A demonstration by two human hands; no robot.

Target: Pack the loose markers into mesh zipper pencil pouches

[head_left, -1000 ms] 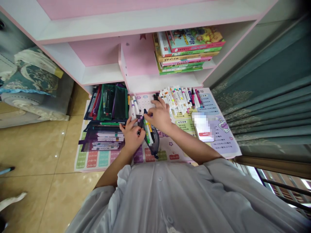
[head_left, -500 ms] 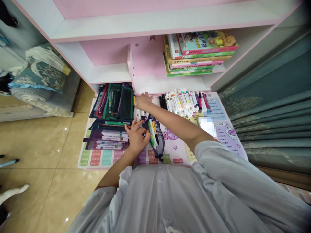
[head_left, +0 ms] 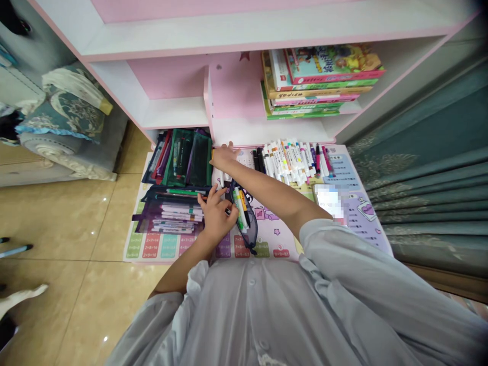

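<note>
My left hand [head_left: 218, 214] is over the near middle of the desk, thumb and forefinger pinched at the edge of a dark mesh pencil pouch [head_left: 250, 233]; its other fingers are lifted apart. Inside that pouch's mouth lie several markers [head_left: 240, 203], green, white and yellow-black. Stretched out to the far edge, my right hand [head_left: 224, 156] is palm down with fingers apart, beside a yellow-orange strip [head_left: 213, 152] next to a green mesh pouch [head_left: 181, 162]. White pens [head_left: 221, 179] lie just below its wrist. What its fingertips touch underneath is hidden.
Purple mesh pouch [head_left: 147, 218] with white markers lies at left. A pile of white markers [head_left: 285, 160], black markers [head_left: 258, 160] and a lit phone [head_left: 328, 201] are on the right. Stacked books [head_left: 316, 91] stand on the pink-white shelf [head_left: 229, 40]; a curtain [head_left: 419, 168] hangs beside.
The view has shifted slightly. Both hands stay in nearly the same places, the left still at the pouch's edge and the right still at the far edge of the desk.
</note>
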